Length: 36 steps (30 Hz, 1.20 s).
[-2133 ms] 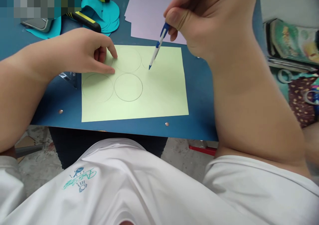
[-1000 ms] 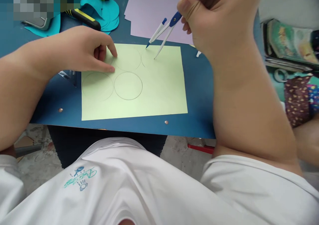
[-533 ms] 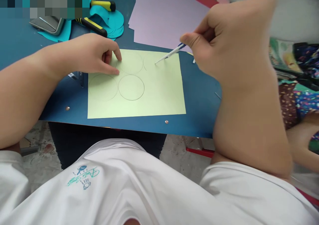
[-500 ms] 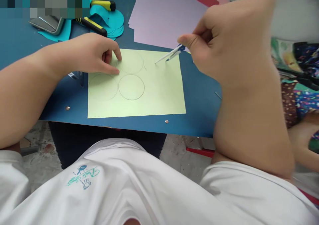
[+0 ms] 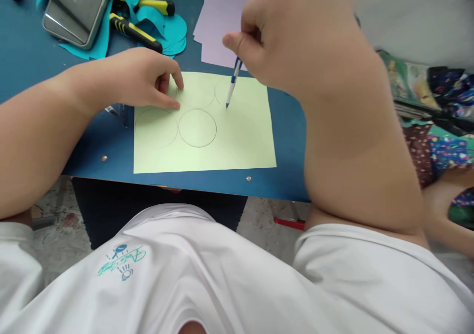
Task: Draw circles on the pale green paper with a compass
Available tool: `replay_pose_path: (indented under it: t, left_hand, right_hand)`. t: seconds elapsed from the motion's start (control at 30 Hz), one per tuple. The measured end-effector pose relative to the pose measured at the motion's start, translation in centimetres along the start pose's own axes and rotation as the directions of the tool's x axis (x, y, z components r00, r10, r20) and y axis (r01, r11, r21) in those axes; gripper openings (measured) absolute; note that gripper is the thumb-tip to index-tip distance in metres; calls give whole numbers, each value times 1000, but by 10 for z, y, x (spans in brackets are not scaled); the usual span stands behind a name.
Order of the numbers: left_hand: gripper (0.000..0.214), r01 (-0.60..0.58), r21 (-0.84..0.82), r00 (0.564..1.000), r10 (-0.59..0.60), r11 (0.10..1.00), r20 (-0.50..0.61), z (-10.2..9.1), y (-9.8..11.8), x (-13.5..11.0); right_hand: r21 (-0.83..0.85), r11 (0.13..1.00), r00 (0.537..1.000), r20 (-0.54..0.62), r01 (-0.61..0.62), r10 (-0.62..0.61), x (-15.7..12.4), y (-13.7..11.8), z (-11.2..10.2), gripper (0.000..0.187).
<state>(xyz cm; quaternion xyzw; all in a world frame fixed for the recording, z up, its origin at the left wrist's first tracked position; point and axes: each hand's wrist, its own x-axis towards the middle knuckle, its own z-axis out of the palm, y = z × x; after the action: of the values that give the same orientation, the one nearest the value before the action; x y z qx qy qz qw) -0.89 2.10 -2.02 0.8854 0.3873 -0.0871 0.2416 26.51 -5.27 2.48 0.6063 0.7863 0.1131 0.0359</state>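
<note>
A light yellow-green sheet of paper point(image 5: 244, 141) lies on the blue table, with several pencilled circles on it. The lower middle circle point(image 5: 197, 128) has the darkest line. My left hand point(image 5: 146, 77) rests on the sheet's upper left part, thumb and fingers apart, covering part of the circles there. Above the upper right part, my right hand point(image 5: 274, 48) pinches the top of a white and blue drawing compass point(image 5: 232, 82). Its legs look nearly in line from here, and its lower tip is at the paper. Left of it is a short curved pencil line.
Beyond the sheet lie lilac sheets point(image 5: 218, 28), turquoise cut pieces point(image 5: 174, 33), two yellow-and-black cutters point(image 5: 135, 32) and a phone point(image 5: 79, 11). At the right are patterned fabrics point(image 5: 448, 146) and another person's arm point(image 5: 450, 208).
My right hand has moved left and turned, swinging the compass from a slant to nearly upright in view. The curved line now reaches further up. My left hand stays on the paper.
</note>
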Motion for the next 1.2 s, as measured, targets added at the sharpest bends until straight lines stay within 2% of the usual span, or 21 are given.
replay_pose_path:
  t: [0.1, 0.23, 0.33, 0.5, 0.63, 0.73, 0.8, 0.97, 1.07, 1.2]
  left_hand:
    - [71, -5, -2, 1000, 5, 1000, 4, 0, 0, 0]
    - [74, -8, -1, 1000, 8, 1000, 10, 1, -2, 2]
    - [78, -6, -5, 1000, 6, 1000, 13, 1, -3, 2]
    - [74, 9, -22, 1000, -10, 1000, -8, 3, -6, 4]
    - [77, 4, -35, 1000, -5, 999, -28, 8, -9, 4]
    - [75, -15, -44, 995, 10, 999, -99, 14, -12, 3]
    - [74, -27, -50, 993, 21, 998, -120, 15, -13, 2]
    - [76, -16, -46, 999, 15, 999, -35, 7, -10, 4]
    - [77, -8, -48, 1000, 7, 999, -20, 5, -11, 6]
    - [82, -4, -59, 998, 1, 998, -55, 12, -15, 6]
  right_hand:
    - [67, 995, 996, -45, -79, 82, 7, -1, 4, 48]
    - [77, 972, 974, -32, -222, 225, 6, -2, 4, 48]
    - [89, 956, 959, -28, -278, 282, 0, -2, 3, 50]
    - [222, 956, 973, -84, -190, 213, -23, 1, 6, 60]
    - [157, 979, 988, -57, -131, 141, -47, 12, 13, 68]
    - [129, 984, 986, -99, -124, 137, -59, 29, 19, 71]
    - [144, 980, 983, -104, -138, 154, -62, 41, 22, 73]
    - [165, 973, 979, -96, -162, 180, -53, 63, 27, 76]
    - [184, 969, 973, -131, -165, 190, -44, 72, 33, 69]
    - [158, 971, 974, -110, -182, 200, -29, 84, 40, 42]
